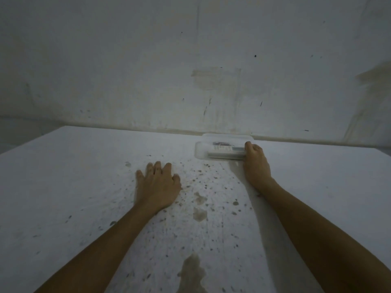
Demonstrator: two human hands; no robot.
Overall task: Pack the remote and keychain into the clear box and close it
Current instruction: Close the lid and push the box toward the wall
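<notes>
The clear box (200, 150) sits at the far side of the white table, close to the wall. A white remote (224, 152) lies lengthwise in it, and a dark keychain (221, 143) shows behind the remote. The box's lid (226, 136) appears to lie just behind it. My right hand (256, 163) curls around the right end of the remote and box; which of the two it grips I cannot tell. My left hand (157, 182) lies flat on the table, fingers spread, well left of the box, holding nothing.
The table top (84, 187) is white with brown stains and specks in the middle. A stained white wall (190, 70) rises right behind the box. The table's left edge runs diagonally at far left.
</notes>
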